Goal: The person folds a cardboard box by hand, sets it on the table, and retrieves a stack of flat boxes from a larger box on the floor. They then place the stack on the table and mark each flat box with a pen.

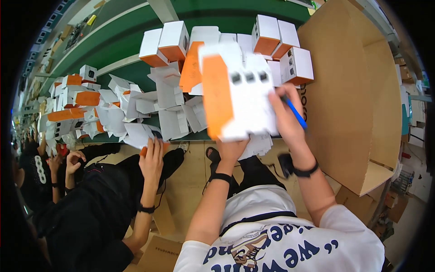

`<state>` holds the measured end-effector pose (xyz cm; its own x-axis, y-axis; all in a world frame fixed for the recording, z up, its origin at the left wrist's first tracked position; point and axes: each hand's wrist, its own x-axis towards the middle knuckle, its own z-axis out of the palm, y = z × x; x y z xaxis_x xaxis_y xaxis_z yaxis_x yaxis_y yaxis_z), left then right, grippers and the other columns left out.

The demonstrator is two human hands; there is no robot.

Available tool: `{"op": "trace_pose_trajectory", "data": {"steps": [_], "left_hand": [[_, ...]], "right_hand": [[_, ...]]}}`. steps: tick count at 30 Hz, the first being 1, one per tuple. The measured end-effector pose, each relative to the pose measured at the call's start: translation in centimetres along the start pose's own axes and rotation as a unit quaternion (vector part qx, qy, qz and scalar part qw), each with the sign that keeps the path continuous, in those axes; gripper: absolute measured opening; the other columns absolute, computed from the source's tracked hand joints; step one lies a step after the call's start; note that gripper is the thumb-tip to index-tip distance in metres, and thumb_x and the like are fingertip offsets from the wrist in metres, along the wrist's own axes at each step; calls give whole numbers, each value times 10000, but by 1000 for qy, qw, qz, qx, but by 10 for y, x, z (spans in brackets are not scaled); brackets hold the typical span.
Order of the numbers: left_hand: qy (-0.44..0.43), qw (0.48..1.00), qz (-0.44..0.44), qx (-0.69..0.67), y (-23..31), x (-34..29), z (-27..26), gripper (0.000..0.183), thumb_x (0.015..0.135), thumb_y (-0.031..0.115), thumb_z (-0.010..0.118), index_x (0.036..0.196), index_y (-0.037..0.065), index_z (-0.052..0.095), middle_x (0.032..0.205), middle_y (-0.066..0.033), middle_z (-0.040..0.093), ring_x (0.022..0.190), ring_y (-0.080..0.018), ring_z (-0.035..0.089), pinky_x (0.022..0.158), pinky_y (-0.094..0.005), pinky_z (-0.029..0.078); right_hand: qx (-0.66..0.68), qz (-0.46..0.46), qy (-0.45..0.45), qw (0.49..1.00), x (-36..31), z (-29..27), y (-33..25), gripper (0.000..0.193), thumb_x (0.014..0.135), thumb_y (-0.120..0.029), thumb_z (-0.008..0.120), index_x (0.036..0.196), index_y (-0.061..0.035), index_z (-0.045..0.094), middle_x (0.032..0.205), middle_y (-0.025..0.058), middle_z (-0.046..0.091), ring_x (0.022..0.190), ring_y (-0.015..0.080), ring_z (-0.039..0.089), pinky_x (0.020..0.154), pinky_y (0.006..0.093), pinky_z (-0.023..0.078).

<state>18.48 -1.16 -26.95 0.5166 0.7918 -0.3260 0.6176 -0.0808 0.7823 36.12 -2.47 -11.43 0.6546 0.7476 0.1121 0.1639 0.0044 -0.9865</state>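
Head: carton [252, 102] against right fingers [277, 104]

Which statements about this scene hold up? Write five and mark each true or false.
1. The right hand holds a blue tool. True.
2. The blurred box between the hands is all white. False: the box also has an orange panel.
3. The left hand is at that box's lower edge. True.
4. The large carton stands to the left of both hands. False: the carton stands to their right.
5. A co-worker's hand touches a white box on the left. True.
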Motion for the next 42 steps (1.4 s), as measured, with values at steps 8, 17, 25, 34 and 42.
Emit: {"op": "trace_pose_trajectory", "data": {"steps": [8, 17, 25, 34, 42], "left_hand": [[187, 978, 77, 40, -4, 7, -5, 742, 742, 331, 862, 1340, 42, 531, 1535, -336, 312, 1350, -538, 409, 1100, -551, 398], [188, 978, 78, 35, -7, 8, -2, 711, 779, 325, 853, 1330, 29, 516, 1506, -339, 339, 1296, -531, 484, 1012, -538, 468], [176, 981, 78, 26, -4, 7, -3, 712, 778, 311, 856, 1331, 39, 500, 1509, -313, 337, 1290, -500, 503, 992, -523, 485], [166, 984, 62, 18, -2, 6, -4, 720, 784, 307, 855, 1345, 56, 480, 1508, -327, 327, 1321, -510, 468, 1033, -530, 456], [150, 984, 63, -77, 1, 0, -13, 791, 880, 333, 780, 1509, 84, 369, 1566, -344, 263, 1445, -506, 330, 1172, -512, 340]], "right_hand": [[83, 201, -156, 964, -38, -11, 97, 175, 1035, -153, 584, 923, -22, 617, 752, 8, 617, 665, 59, 549, 596, 227, 451], [-124, 80, -192, 970, -82, -17, 138, 351, 865, -95, 797, 691, -27, 500, 574, 34, 502, 526, 84, 429, 494, 268, 358], [-158, 12, -203, 966, -85, -17, 140, 332, 859, -96, 793, 687, -33, 517, 556, 66, 465, 493, 137, 430, 480, 299, 376], [-161, 27, -4, 987, -83, -19, 145, 184, 890, -82, 747, 970, 7, 607, 907, 101, 654, 785, 213, 617, 712, 305, 494], [-131, 190, -3, 973, -71, -18, 149, 522, 699, -58, 915, 966, -63, 467, 841, 38, 562, 729, 131, 559, 661, 276, 482]]}}
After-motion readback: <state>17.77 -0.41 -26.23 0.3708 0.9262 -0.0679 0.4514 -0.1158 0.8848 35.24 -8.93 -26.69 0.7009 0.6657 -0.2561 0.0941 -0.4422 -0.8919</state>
